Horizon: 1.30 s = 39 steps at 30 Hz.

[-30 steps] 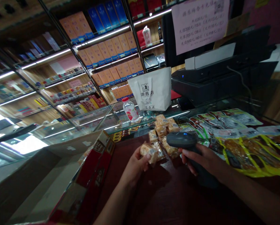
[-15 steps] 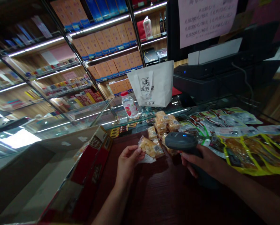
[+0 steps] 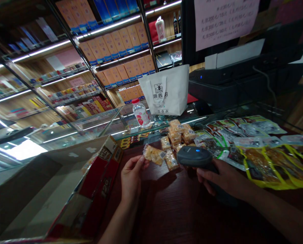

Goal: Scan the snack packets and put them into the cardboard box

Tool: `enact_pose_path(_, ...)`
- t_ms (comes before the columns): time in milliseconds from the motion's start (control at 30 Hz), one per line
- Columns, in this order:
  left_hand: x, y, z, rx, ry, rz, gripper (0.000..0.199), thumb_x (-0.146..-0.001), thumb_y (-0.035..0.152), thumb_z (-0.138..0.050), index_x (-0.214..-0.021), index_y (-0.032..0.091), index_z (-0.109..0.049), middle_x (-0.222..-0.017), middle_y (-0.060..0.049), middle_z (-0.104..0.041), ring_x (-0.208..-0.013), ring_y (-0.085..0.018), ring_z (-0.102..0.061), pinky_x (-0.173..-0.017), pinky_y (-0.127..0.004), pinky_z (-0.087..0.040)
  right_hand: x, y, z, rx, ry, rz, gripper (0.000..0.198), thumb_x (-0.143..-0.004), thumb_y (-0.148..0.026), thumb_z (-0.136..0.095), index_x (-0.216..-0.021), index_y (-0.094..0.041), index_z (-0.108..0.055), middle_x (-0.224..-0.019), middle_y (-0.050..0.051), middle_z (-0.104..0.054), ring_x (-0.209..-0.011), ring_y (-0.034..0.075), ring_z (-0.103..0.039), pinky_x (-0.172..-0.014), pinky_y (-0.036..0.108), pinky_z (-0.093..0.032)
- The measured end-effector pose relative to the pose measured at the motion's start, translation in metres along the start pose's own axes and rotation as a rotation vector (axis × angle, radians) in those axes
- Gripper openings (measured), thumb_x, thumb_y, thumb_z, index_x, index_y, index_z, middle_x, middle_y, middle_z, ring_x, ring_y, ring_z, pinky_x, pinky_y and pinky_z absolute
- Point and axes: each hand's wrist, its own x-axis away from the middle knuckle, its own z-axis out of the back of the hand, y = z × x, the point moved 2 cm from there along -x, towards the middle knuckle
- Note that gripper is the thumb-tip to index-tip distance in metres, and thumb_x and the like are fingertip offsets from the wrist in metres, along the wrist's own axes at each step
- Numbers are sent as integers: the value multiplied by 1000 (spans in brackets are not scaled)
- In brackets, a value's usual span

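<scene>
Between the thumb and fingers of my left hand [image 3: 133, 173] is a small clear-wrapped pastry [image 3: 153, 154], gripped by its left end, with a barcode label on its right end. My right hand [image 3: 222, 178] is wrapped round the handle of a dark barcode scanner [image 3: 195, 156], whose head points left toward the held pastry; a small blue light glows on its top. Just behind them is a pile of similar wrapped pastries [image 3: 175, 134]. One more wrapped pastry [image 3: 171, 160] lies on the dark red counter [image 3: 161, 206] between the held pastry and the scanner.
An open cardboard box [image 3: 90, 189] stands at the left. Yellow-edged food packs [image 3: 265, 162] and other sealed packs lie to the right. Behind are a red-capped bottle [image 3: 141, 115], a white paper bag [image 3: 166, 91], a black monitor with a pink notice [image 3: 224, 23], and stocked shelves.
My left hand has moved a little left with the wrapped pastry, drawing it away from the scanner and uncovering the pastry lying behind it. The scanner has hardly moved.
</scene>
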Motion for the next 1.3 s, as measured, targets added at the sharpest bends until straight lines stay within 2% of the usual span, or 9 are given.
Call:
enact_pose_path(633, 1, -1, -4, 82, 7, 0, 31, -52, 30, -94, -71, 14, -75, -69, -1, -74, -63, -12, -69, -63, -22, -58, 0, 2, 1, -7, -30, 20, 44, -92, -61, -55, -80, -20, -57, -54, 0, -63, -45, 16, -59, -49, 26, -44)
enact_pose_path(767, 7, 8, -5, 84, 13, -41, 29, -54, 29, -93, -72, 14, -76, -71, -2, -74, -63, -11, -68, -63, -20, -58, 0, 10, 2, -38, -10, 10, 47, -90, -66, -60, -81, -19, -59, -57, 0, -64, -44, 16, -59, -46, 26, -43)
enact_pose_path(867, 14, 36, 2, 118, 65, -109, 28, -58, 30, -92, -75, 15, -75, -69, -1, -72, -63, -11, -67, -63, -21, -58, -1, 17, 3, -51, 2, -1, 50, -89, -68, -61, -79, -20, -60, -55, 0, -64, -44, 17, -59, -46, 26, -43)
enact_pose_path(933, 16, 69, 13, 118, 124, -209, 28, -59, 30, -91, -77, 17, -74, -70, 0, -72, -62, -11, -66, -62, -21, -58, -1, 20, 3, -40, -12, -9, 52, -90, -71, -59, -77, -20, -61, -51, 0, -63, -44, 18, -60, -46, 27, -45)
enact_pose_path(1000, 13, 109, 33, 78, 191, -369, 26, -60, 29, -91, -76, 19, -73, -73, 1, -72, -63, -11, -66, -60, -21, -58, -1, 23, 3, -19, -22, -11, 56, -90, -74, -57, -76, -21, -62, -48, 0, -63, -43, 19, -60, -47, 29, -47)
enact_pose_path(1100, -5, 171, 75, -52, 302, -568, 23, -63, 27, -88, -77, 19, -72, -75, 2, -70, -66, -11, -65, -58, -20, -56, 0, 24, 3, 7, -21, -10, 59, -88, -78, -55, -75, -21, -64, -48, 2, -64, -43, 21, -61, -48, 31, -48)
enact_pose_path(1167, -25, 202, 107, -228, 363, -562, 22, -65, 28, -85, -81, 18, -73, -72, 2, -68, -63, -11, -63, -55, -19, -53, 1, 25, 4, 15, -29, -19, 60, -88, -79, -55, -75, -21, -66, -50, 2, -65, -44, 21, -61, -49, 32, -48)
enact_pose_path(1200, -36, 212, 122, -354, 359, -512, 22, -67, 28, -83, -83, 17, -73, -71, 2, -68, -62, -10, -62, -55, -18, -52, 1, 25, 5, 14, -40, -24, 59, -88, -79, -55, -76, -21, -66, -52, 3, -66, -45, 21, -62, -50, 32, -49)
enact_pose_path(1300, -67, 218, 160, -680, 295, -286, 20, -65, 27, -83, -73, 13, -72, -63, -1, -67, -55, -12, -59, -53, -22, -52, 1, 27, 7, 11, -74, -35, 57, -90, -77, -55, -79, -22, -66, -53, 2, -66, -47, 22, -63, -52, 32, -50)
